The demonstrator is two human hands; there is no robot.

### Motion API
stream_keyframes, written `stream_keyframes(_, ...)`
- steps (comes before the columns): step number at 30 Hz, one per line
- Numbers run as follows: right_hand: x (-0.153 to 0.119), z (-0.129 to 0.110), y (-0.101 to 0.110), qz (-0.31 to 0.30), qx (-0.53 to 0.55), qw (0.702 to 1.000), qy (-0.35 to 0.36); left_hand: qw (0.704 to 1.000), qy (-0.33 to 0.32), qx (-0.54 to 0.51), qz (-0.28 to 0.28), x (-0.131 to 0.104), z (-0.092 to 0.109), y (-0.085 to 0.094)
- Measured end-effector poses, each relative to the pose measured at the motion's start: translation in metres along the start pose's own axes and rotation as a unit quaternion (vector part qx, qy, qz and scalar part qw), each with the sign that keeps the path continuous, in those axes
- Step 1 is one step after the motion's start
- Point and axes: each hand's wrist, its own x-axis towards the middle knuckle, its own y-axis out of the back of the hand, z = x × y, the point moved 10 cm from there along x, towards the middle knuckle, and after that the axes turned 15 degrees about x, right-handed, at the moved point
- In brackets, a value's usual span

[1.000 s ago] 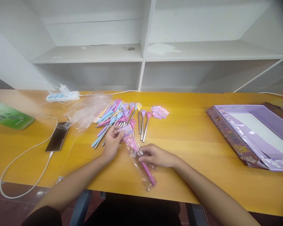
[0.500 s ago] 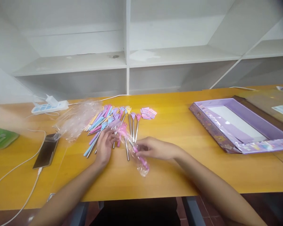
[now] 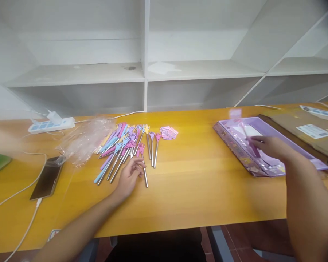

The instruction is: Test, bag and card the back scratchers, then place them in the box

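Note:
My right hand (image 3: 265, 145) is over the purple box (image 3: 224, 127), closed on a pink stick in a clear wrapper (image 3: 253, 147), blurred by motion. My left hand (image 3: 131, 174) rests on the table beside a pink hand-shaped stick with a metal rod (image 3: 145, 174); its fingers are loosely curled and apart, holding nothing I can see. Several colourful hand-shaped sticks (image 3: 116, 143) lie piled just beyond it. Two pink-topped and purple-topped sticks lie to the right of the pile, near small pink cards (image 3: 168, 133).
Clear plastic wrappers (image 3: 87, 140) lie left of the pile, touching a phone (image 3: 47, 178) on a white cable. A power strip (image 3: 51, 124) stands behind. Flattened cardboard (image 3: 287, 123) lies at the right, and white shelves (image 3: 95, 74) rise behind the table (image 3: 191, 196).
My right hand has carried the wrapped pink stick from the table's middle rightward to the purple box. My left hand has let go of the wrapped stick's top and moved slightly right and nearer.

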Motion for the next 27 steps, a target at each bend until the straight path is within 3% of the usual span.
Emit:
stream_keyframes(3,0.002,0.028,-0.027,-0.108,0.047,0.991,-0.057,1.000,0.003,0.006,0.006,0.001,-0.001,0.002)
stream_keyframes(9,0.007,0.035,-0.028,-0.108,0.017,0.991,-0.079,1.000,0.007,0.012,0.009,0.003,0.000,0.003)
stream_keyframes(13,0.009,0.023,-0.017,-0.059,-0.021,0.995,-0.074,1.000,0.006,0.023,0.000,0.002,0.001,0.001)
stream_keyframes(15,0.004,-0.004,-0.005,0.005,-0.021,0.999,-0.037,0.999,0.006,0.034,-0.011,0.002,0.001,-0.001)
stream_keyframes(17,-0.010,-0.044,-0.001,0.053,0.030,0.998,0.019,0.998,0.004,0.052,-0.029,0.001,0.002,-0.004)
stream_keyframes(19,-0.028,-0.091,-0.015,0.036,0.116,0.991,0.065,0.996,0.002,0.074,-0.044,0.000,0.003,-0.007)
stream_keyframes(21,-0.048,-0.146,-0.044,-0.023,0.174,0.977,0.119,0.993,-0.005,0.101,-0.056,-0.002,0.005,-0.010)
stream_keyframes(24,-0.082,-0.227,-0.105,-0.143,0.168,0.947,0.235,0.985,-0.034,0.149,-0.084,-0.006,0.012,-0.016)
stream_keyframes(27,-0.106,-0.276,-0.166,-0.201,0.117,0.924,0.303,0.972,-0.070,0.193,-0.113,-0.009,0.017,-0.023)
